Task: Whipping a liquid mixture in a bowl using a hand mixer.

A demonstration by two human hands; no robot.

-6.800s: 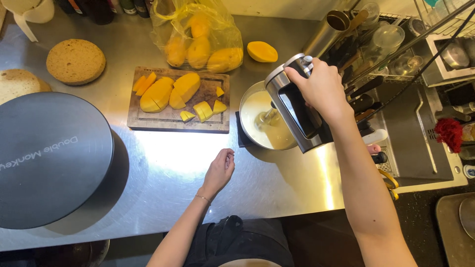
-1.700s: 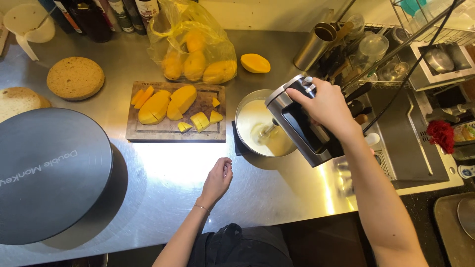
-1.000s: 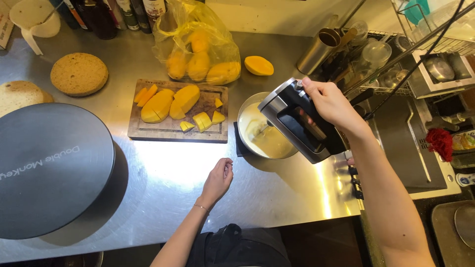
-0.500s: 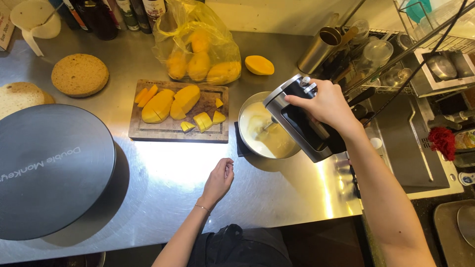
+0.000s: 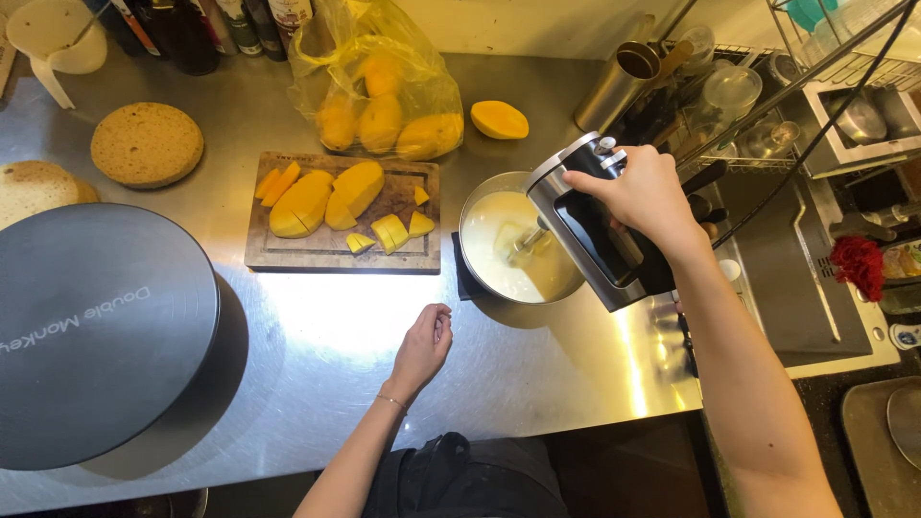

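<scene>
My right hand (image 5: pixel 641 194) grips a black and silver hand mixer (image 5: pixel 595 225) from above. Its beaters (image 5: pixel 526 242) dip into white cream inside a metal bowl (image 5: pixel 480 197). The bowl stands on the steel counter, right of a wooden cutting board (image 5: pixel 403 261) that carries peeled mango halves and small cut pieces (image 5: pixel 331 197). My left hand (image 5: pixel 422 347) rests on the counter in front of the bowl with loosely curled fingers, holding nothing.
A large black round turntable (image 5: pixel 96 326) fills the left. Two round sponge cake layers (image 5: pixel 146 144) lie at the back left. A yellow plastic bag of mangoes (image 5: pixel 384 96), a mango half (image 5: pixel 499 120), bottles and a metal cup (image 5: pixel 619 84) line the back. A rack of utensils stands right.
The mixer tilted and lifted slightly a second ago, then settled back so its beaters sit in the cream. My left hand stayed in place on the counter.
</scene>
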